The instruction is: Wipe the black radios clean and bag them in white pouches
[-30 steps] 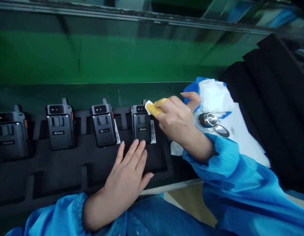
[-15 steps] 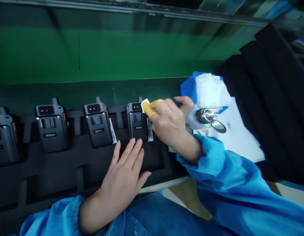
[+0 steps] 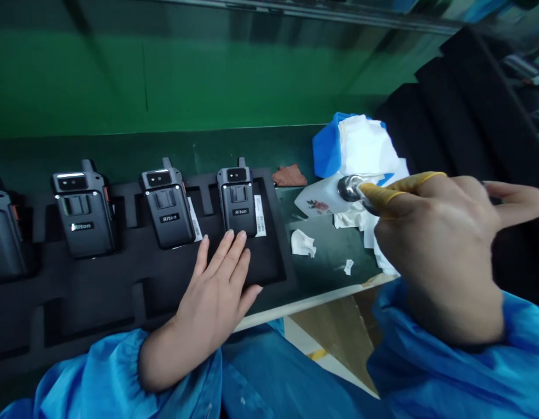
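My left hand (image 3: 217,279) lies with its fingers stretched out, its fingertips at the lower edge of a black handheld radio (image 3: 237,201) marked "Riton". That radio lies back side up in a black foam tray (image 3: 283,256), a white barcode label (image 3: 259,215) beside it. My right hand (image 3: 435,233), with yellow finger covers on two fingers, is at the metal top (image 3: 350,187) of a white, flower-printed bottle (image 3: 322,198). Its covered fingers are brought together over the top. What they hold, if anything, is hidden.
More radios (image 3: 167,206) lie to the left in the tray. A blue box (image 3: 327,145) of white wipes (image 3: 368,145) stands behind the bottle. A brown cloth (image 3: 289,176) and a crumpled white scrap (image 3: 302,243) lie nearby. Black foam sheets (image 3: 465,128) lean at the right.
My right hand has moved right, from the radio with a white wipe to the bottle's metal top. The wipe no longer shows in it. My left hand stays by the same radio.
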The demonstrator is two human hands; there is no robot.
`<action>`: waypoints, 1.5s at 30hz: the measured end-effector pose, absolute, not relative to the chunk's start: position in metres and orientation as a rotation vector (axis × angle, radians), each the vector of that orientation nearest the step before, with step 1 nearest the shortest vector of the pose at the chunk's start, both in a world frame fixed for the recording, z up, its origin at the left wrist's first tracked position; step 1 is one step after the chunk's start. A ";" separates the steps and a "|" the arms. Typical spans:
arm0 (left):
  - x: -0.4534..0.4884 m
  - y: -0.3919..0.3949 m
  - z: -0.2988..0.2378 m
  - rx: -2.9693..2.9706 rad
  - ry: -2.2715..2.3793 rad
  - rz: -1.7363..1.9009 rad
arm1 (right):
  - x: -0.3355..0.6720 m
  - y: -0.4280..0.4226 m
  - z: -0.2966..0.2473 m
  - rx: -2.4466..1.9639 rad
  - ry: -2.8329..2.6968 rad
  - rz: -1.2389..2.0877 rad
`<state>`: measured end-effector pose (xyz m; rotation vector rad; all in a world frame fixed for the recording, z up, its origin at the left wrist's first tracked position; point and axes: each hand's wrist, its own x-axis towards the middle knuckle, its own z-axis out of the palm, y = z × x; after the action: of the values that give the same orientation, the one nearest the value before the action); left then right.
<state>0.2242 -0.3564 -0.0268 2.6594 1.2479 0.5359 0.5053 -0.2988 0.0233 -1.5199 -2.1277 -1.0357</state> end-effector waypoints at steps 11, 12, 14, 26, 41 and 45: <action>0.223 -0.357 -0.028 2.586 1.233 0.496 | 0.410 -0.307 0.005 -1.440 -2.288 -0.570; 0.223 -0.357 -0.028 2.578 1.236 0.481 | 0.399 -0.306 -0.001 -1.381 -2.362 -0.506; 0.223 -0.358 -0.029 2.570 1.244 0.471 | 0.386 -0.304 -0.013 -1.287 -2.451 -0.479; 0.224 -0.357 -0.029 2.558 1.241 0.469 | 0.382 -0.303 -0.020 -1.281 -2.454 -0.597; 0.219 -0.360 -0.024 2.604 1.220 0.578 | 0.499 -0.300 0.003 -1.707 -1.801 -1.015; 0.201 -0.367 -0.013 2.639 1.306 0.563 | 0.514 -0.287 -0.003 -1.553 -1.677 -0.960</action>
<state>0.2014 -0.3666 -0.0135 2.6387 1.3061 0.5632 0.5138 -0.2871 -0.0034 -1.5533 -1.6769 -0.9599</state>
